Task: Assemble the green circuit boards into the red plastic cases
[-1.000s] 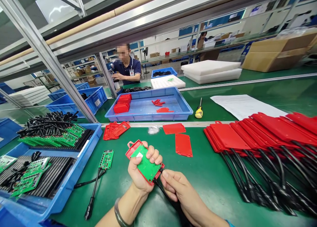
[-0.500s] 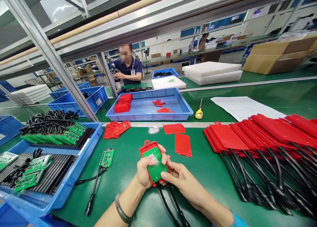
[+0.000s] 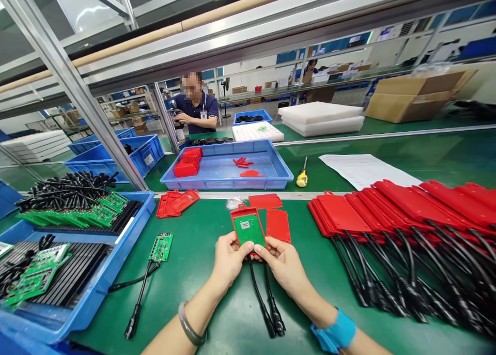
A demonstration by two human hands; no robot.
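Left hand (image 3: 228, 257): closed on the left side of the red case (image 3: 243, 211), thumb on the green board (image 3: 250, 232)
Right hand (image 3: 284, 264): closed on its right side, thumb likewise
Red case: centre of the frame — board lying inside
Black cables (image 3: 258, 295): below the case, lower centre
Screwdriver (image 3: 302, 179): right of centre

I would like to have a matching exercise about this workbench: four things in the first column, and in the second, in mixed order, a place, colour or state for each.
Things:
1. bangle
2. screwdriver
3. held board
4. paper

Descriptions:
A. in a red case, between left hand and right hand
B. white, beyond the stacked red parts
C. around the left wrist
D. yellow on its handle

Pairs: 1-C, 2-D, 3-A, 4-B
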